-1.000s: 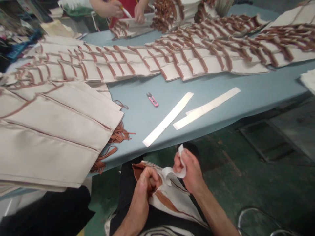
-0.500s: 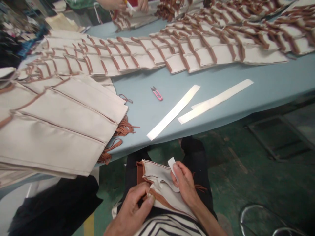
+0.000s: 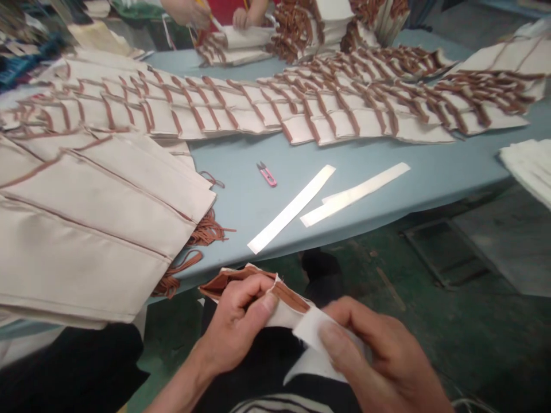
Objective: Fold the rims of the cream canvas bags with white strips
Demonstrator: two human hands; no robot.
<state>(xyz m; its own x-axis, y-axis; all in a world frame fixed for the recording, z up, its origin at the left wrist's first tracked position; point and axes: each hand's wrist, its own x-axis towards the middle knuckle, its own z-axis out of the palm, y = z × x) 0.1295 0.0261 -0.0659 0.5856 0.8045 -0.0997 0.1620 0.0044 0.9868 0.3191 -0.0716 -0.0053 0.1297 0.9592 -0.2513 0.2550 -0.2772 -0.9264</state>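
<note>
My left hand (image 3: 241,321) pinches the edge of a cream fabric bag with brown lining and trim (image 3: 290,295), held up above my lap. Its brown inside shows at the opened top, left of my fingers. Between the thumb and fingers of my right hand (image 3: 374,344) is a white strip (image 3: 312,330), whose end lies against or just beside the bag's trimmed edge; I cannot tell if they touch. More of the white strip hangs curled below that hand.
On the blue-covered table (image 3: 224,155) lie pink thread snips (image 3: 267,174) and white strips (image 3: 293,209). Large cream pieces (image 3: 107,229) with brown cords (image 3: 209,229) are stacked at left. Rows of brown-trimmed bags (image 3: 258,109) stretch behind. Across the table, a co-worker's hands (image 3: 243,17) handle more pieces.
The bag has risen off my lap and tipped, its brown inside now showing. My right hand has come closer and brought the white strip to the bag's edge. The view has shifted rightward.
</note>
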